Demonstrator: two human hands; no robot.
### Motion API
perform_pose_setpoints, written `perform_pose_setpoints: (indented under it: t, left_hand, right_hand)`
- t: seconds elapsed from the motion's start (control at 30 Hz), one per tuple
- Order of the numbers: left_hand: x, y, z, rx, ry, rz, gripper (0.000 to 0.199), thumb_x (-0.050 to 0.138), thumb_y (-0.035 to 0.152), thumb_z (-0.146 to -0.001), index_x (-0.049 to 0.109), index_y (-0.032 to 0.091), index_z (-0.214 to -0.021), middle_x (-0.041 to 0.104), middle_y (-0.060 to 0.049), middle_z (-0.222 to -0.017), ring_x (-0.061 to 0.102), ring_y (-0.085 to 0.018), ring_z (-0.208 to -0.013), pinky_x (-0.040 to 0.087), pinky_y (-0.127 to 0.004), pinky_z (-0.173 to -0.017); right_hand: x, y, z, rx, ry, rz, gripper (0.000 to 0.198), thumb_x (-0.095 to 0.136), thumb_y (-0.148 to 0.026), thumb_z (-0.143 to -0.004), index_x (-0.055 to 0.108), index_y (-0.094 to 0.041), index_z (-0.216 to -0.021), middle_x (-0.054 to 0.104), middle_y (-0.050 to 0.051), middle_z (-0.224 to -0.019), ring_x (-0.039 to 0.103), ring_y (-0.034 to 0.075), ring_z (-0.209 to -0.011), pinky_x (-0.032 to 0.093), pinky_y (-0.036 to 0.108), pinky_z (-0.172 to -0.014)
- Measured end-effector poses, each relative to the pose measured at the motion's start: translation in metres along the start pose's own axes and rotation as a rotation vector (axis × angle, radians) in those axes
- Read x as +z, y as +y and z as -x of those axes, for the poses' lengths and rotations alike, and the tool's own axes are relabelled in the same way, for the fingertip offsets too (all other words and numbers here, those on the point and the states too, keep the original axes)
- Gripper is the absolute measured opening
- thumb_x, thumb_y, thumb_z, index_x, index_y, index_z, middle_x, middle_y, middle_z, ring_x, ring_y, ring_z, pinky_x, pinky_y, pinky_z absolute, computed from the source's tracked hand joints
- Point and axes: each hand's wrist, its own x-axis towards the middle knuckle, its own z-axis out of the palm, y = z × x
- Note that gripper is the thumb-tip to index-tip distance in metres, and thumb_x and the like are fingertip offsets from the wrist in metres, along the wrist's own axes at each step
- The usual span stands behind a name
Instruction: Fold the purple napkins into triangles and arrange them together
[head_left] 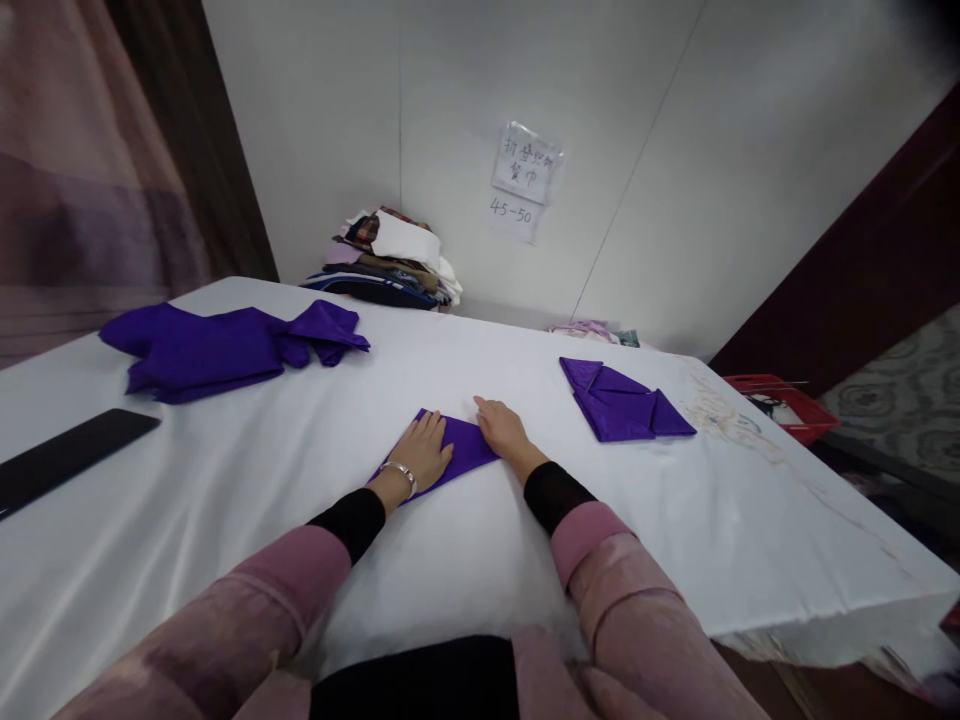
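Observation:
A purple cloth napkin (463, 448), folded into a narrow shape, lies on the white-covered table in front of me. My left hand (421, 450), with a silver bangle at its wrist, rests flat over the napkin's left part, fingers stretched out. At the right end of the cloth lies my right hand (504, 430), palm down and fingers extended, covering that corner. Neither hand grips anything. To the right sits a folded purple napkin (619, 405) with pointed corners. A loose, crumpled heap of purple napkins (217, 350) is at the far left.
The white tablecloth (465, 580) has soft wrinkles. A black flat slab (71, 460) lies at the left edge. Stacked clothes (390, 260) stand against the wall behind. Handwritten signs (525, 180) hang there. A red basket (795, 410) is beyond the right edge.

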Motion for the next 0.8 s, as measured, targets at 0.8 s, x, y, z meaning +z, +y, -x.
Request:
perform_pose_setpoints:
  t: [0.8]
  left_hand:
    - [0.008,-0.002,0.002,0.016,-0.002,0.062,0.057,0.036,0.03,-0.084,0.032,0.008,-0.137,0.031,-0.016,-0.145,0.021,-0.029,-0.135,0.019,-0.044,-0.108]
  right_hand:
    - [-0.008,-0.048,0.014,-0.249,-0.292,-0.279,0.068,0.03,-0.054,-0.09,0.013,-0.017,-0.145,0.018,0.01,-0.15,0.012,0.021,-0.138,0.01,0.044,-0.111]
